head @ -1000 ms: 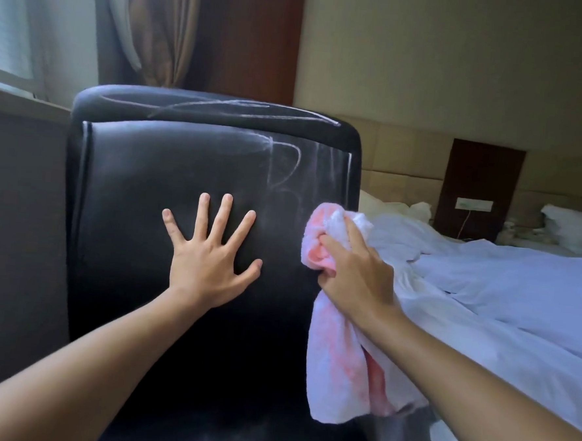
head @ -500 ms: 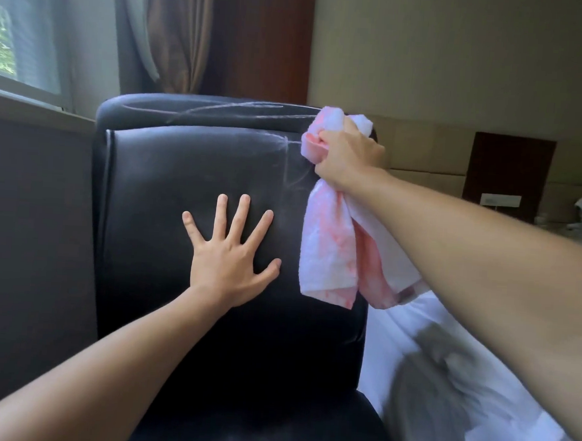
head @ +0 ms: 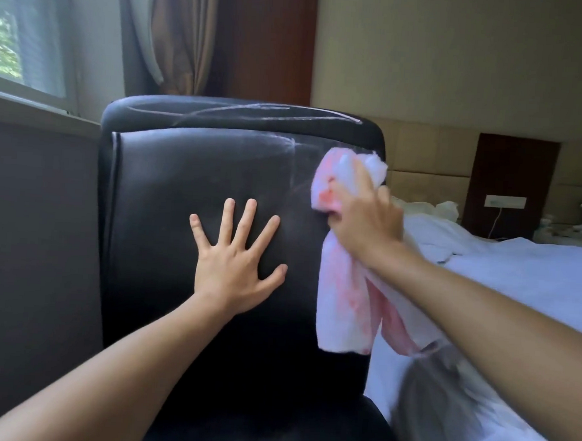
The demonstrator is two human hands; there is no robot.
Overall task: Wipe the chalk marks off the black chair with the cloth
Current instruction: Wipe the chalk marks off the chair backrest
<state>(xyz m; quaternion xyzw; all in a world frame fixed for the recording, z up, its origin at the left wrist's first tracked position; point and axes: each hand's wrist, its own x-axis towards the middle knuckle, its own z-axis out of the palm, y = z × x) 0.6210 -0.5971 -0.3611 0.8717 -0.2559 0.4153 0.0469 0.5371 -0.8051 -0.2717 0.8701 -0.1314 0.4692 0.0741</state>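
Observation:
The black chair [head: 168, 192] faces me with its tall leather backrest upright. White chalk marks [head: 248, 110] loop across the top roll, and a fainter smear [head: 287, 148] streaks the upper right of the backrest. My left hand [head: 234, 261] lies flat on the middle of the backrest, fingers spread. My right hand [head: 365, 214] clutches a white cloth with pink stains [head: 342, 302] against the backrest's right edge, below the top roll. The cloth's loose end hangs down beside the chair.
A bed with rumpled white sheets [head: 518, 275] runs along the right, close to the chair. A window [head: 18, 33] and curtain [head: 165, 32] stand behind the chair at the left, above a dark wall panel [head: 34, 221]. A wooden headboard panel with a socket [head: 505, 199] is at far right.
My right hand with the cloth swept up from the mid right edge to the backrest's top right corner, then came partway down. The chalk on the upper right looks fainter. My left hand stayed put.

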